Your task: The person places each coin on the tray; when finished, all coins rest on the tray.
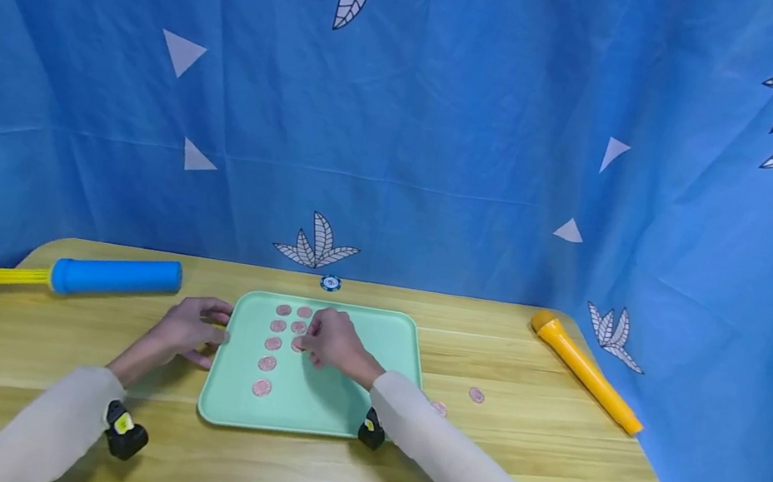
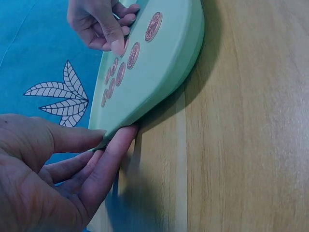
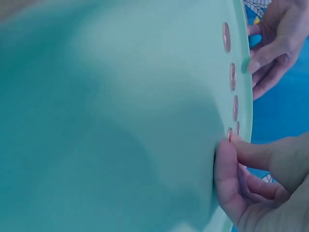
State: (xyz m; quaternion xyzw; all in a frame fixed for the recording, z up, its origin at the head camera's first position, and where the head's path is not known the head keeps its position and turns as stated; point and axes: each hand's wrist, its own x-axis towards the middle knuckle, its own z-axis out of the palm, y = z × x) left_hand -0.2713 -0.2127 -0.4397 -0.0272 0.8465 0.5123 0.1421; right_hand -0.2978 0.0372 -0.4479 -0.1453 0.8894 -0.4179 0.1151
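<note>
A mint-green tray (image 1: 336,414) lies on the wooden table, with several copper-coloured coins in two columns on its left half. The longer column runs near the left rim, down to a front coin (image 1: 262,387). My left hand (image 1: 190,328) grips the tray's left rim, its thumb on top and a finger beneath, as the left wrist view shows. My right hand (image 1: 340,343) reaches over the tray and pinches a coin (image 2: 125,48) between thumb and forefinger, low over the second column. Part of that coin is hidden by the fingertips.
Right of the tray, one coin (image 1: 477,394) lies on the table and another (image 1: 439,408) shows beside my sleeve. A blue pump (image 1: 115,276) with a yellow nozzle lies left, an orange microphone-shaped thing (image 1: 589,374) right. Behind the tray is a blue-and-white chip (image 1: 330,283).
</note>
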